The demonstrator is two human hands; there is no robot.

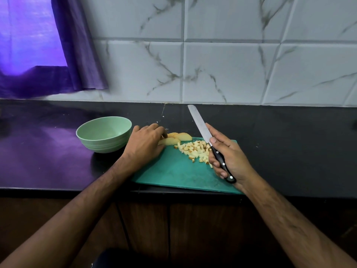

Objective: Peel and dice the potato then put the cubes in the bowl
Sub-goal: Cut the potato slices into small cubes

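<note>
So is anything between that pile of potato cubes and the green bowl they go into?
Yes. The left hand, resting on uncut pale potato slices, lies between the diced potato cubes and the pale green bowl.

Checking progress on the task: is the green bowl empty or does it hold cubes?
Empty: the bowl shows only bare green inside; the cubes lie on the cutting board.

No text, label, brand, number or sign can be read on anything in view.
</note>
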